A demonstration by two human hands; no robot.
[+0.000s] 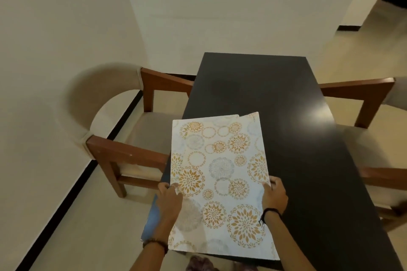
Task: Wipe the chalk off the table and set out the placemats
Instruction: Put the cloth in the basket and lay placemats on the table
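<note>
A stack of white placemats (220,174) printed with orange and grey flower circles is held over the near left part of the dark table (286,116). A second mat's corner peeks out behind the top one at the far right. My left hand (170,198) grips the stack's left edge, thumb on top. On the opposite edge, my right hand (274,196) holds it the same way. Both wrists wear dark bands. The tabletop looks dark and glossy, with no chalk marks that I can make out.
A wooden chair with a beige cushion (123,138) stands at the table's left side, near the wall. Another wooden chair (372,116) stands at the right. A blue object (152,218) shows under my left forearm. Pale floor lies on both sides.
</note>
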